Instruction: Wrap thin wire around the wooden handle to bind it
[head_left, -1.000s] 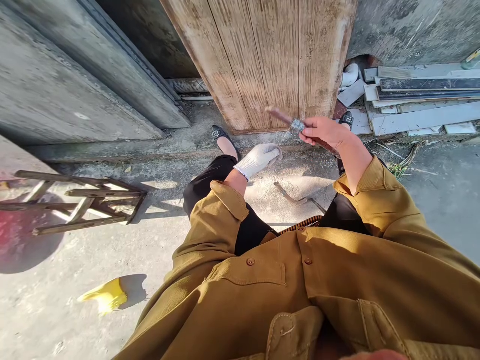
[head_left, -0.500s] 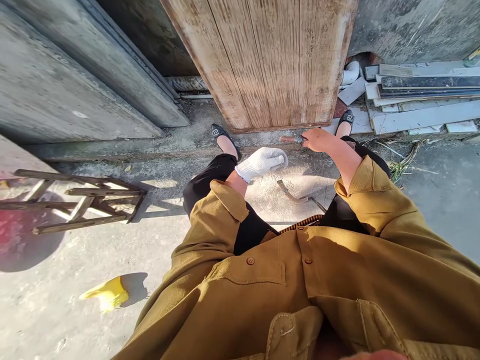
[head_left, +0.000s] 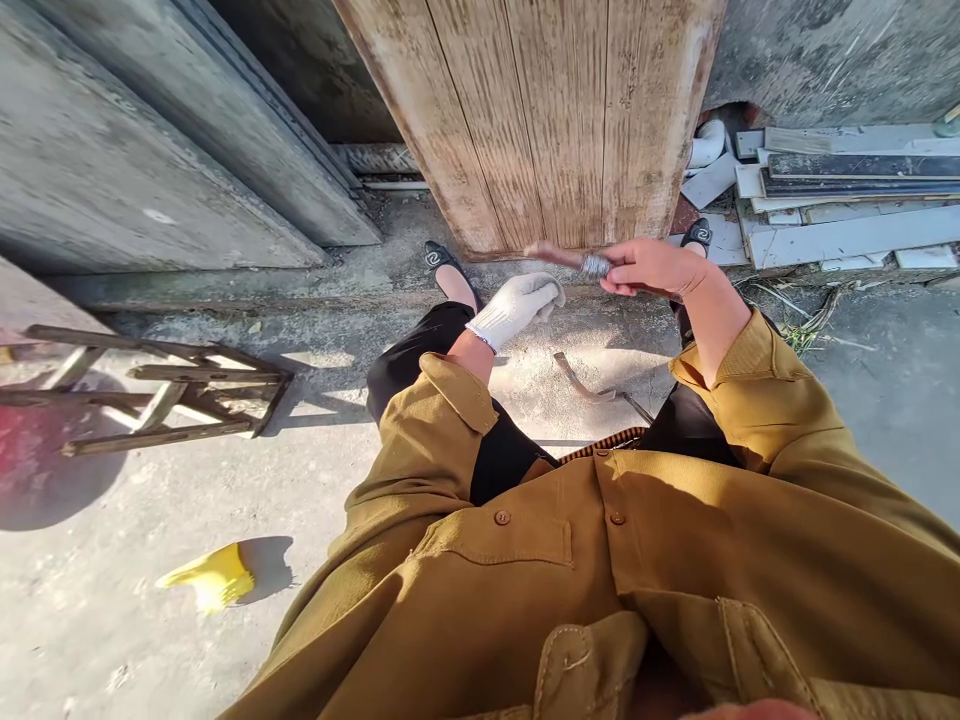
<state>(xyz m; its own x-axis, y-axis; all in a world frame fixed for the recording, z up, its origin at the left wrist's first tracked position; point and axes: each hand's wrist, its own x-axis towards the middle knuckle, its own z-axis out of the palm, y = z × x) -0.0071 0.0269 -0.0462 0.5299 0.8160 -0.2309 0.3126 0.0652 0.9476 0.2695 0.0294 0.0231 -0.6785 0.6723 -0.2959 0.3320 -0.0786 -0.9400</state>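
Note:
My right hand (head_left: 651,268) grips a brown wooden handle-like stick (head_left: 553,254) with a band of grey wire (head_left: 596,266) wound around it beside my fingers. The stick points left, just in front of the lower edge of a planked wooden panel (head_left: 559,150). My left hand (head_left: 514,308), in a white knit glove, is closed below the stick's end and apart from it; what its fingers hold, if anything, is hidden. On the ground between my legs lies a curved, worn metal tool (head_left: 581,380) shaped like a sickle.
A wooden stool (head_left: 172,385) lies on its side at left, near a blurred red round object (head_left: 52,460). A yellow item (head_left: 210,578) lies on the concrete. Grey slabs (head_left: 187,150) lean at upper left. Stacked boards (head_left: 847,230) and a white pipe (head_left: 706,145) are at right.
My right hand has turned and come nearer with the stick, which now reaches further left. My left hand has shifted slightly left and up.

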